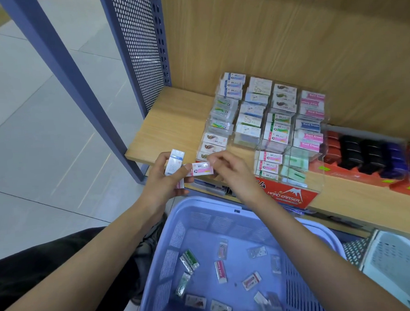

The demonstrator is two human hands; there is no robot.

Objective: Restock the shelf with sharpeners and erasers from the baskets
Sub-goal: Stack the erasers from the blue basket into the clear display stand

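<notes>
My left hand (163, 181) grips a small stack of wrapped erasers, with a blue-and-white eraser (174, 163) standing up above its fingers. My right hand (231, 169) pinches a pink-and-white eraser (202, 169) at its right end, just beside the left hand. Both hands hover over the front edge of the wooden shelf (164, 131). A clear tiered eraser display (264, 130) stands on the shelf just right of them, its compartments holding rows of erasers. Below, the blue basket (225, 209) holds several loose erasers (220, 272).
Red trays of dark sharpeners (365, 158) line the shelf to the right. A white basket (399, 264) sits at the lower right. A blue perforated upright (141, 47) bounds the shelf's left end. Tiled floor lies to the left; my dark-trousered leg is at bottom left.
</notes>
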